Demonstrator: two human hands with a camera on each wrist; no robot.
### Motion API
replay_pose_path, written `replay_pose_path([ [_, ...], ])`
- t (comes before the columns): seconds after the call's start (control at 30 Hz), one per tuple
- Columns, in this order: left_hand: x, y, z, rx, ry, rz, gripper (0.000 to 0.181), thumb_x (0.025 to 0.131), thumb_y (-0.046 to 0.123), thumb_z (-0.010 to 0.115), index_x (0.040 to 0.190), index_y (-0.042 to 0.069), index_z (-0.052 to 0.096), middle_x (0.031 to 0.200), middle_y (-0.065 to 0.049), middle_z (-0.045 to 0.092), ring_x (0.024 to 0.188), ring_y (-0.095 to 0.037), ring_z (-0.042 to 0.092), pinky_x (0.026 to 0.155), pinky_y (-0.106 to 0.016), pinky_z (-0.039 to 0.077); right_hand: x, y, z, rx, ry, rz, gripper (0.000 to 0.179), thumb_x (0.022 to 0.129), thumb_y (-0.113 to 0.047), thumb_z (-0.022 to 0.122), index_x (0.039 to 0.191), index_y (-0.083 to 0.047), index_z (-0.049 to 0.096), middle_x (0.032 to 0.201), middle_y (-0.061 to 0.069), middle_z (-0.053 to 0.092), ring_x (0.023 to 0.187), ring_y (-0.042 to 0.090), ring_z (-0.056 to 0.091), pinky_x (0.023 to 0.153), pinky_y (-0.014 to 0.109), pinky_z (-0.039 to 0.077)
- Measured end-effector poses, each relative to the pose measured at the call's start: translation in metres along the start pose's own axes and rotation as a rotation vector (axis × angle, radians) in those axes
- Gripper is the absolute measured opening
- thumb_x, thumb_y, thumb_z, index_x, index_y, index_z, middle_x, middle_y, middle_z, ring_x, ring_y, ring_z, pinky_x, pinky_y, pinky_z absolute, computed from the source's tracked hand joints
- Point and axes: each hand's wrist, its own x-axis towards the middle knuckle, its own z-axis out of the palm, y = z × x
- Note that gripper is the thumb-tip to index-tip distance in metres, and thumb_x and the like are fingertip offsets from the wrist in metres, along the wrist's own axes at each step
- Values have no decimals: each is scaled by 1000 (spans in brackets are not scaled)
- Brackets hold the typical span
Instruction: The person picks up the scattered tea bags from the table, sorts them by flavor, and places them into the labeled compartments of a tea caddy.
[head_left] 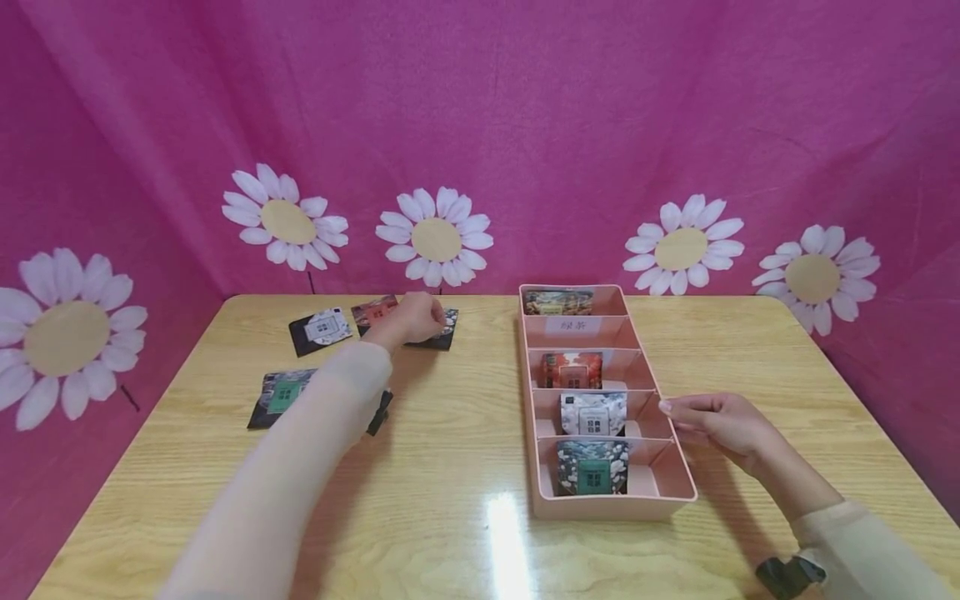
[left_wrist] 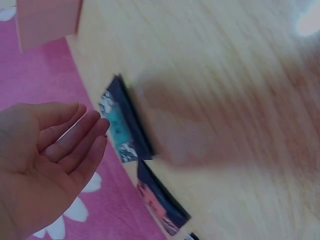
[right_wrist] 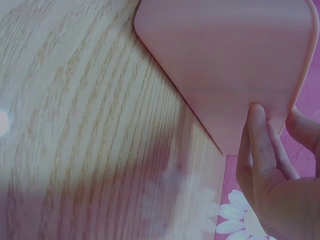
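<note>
My left hand (head_left: 411,322) hovers over a dark tea bag packet with a green label (left_wrist: 119,122) at the table's back left. In the left wrist view its fingers are loosely bent, apart from the packet, with nothing between them. At the right, my right hand (head_left: 723,425) holds the side wall of a pink divided storage box (head_left: 538,487). The right wrist view has its fingertips against the outer wall and the thumb at the rim. Inside the box stand a red packet (head_left: 573,372), a white packet (head_left: 594,415) and a green-labelled packet (head_left: 592,468).
Another packet (head_left: 558,302) stands in the box's farthest compartment; a paper label (head_left: 573,326) shows behind the second. On the table (head_left: 457,433) lie a red packet (head_left: 372,311), a white-and-black packet (head_left: 322,330) and a green-labelled packet (head_left: 279,398). My left forearm partly covers another. A pink curtain (head_left: 555,150) hangs behind.
</note>
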Motion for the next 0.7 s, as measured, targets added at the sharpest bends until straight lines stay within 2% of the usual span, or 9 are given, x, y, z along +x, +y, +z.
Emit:
replay_pose_path([
  [0.13,2,-7,6,-12,-5,-26,27,93,7,54,117,-2,64,121,-17,65,112,-27,60,100,-40,49,-1,0,0,-4,4,3,51,92,-26,64,121,16,57,92,-15,71,86,-2,67,80,21,57],
  [0.23,4,-10,9,-26,2,-43,31,93,6,53,122,-3,60,124,-18,62,116,-28,58,103,-41,47,-2,0,0,-7,6,1,52,92,-25,64,122,17,55,93,-14,71,86,-2,66,81,21,57],
  [0.37,6,-14,13,15,8,-35,30,90,2,52,118,-4,61,119,-17,64,104,-24,58,99,-40,49,-2,-2,1,-29,13,13,57,92,-27,64,125,18,52,95,-11,72,86,0,67,80,23,57],
  [0.53,6,-18,20,90,1,-14,27,87,-1,49,110,-1,64,106,-12,65,87,-19,51,85,-35,49,-1,-2,2,-37,14,21,58,92,-27,64,126,18,51,95,-10,72,85,0,67,79,23,58],
  [0.6,6,-18,23,101,3,-4,24,88,-1,50,107,0,64,103,-11,65,85,-19,52,83,-35,50,-1,-2,1,-26,10,13,57,92,-26,64,125,19,51,94,-12,72,84,-1,67,79,22,57],
  [0.7,5,-14,29,110,4,15,22,89,1,51,106,1,64,103,-10,66,88,-18,54,87,-37,51,-1,-1,0,-5,3,0,56,92,-24,64,124,20,51,92,-13,71,84,-2,67,78,20,57],
])
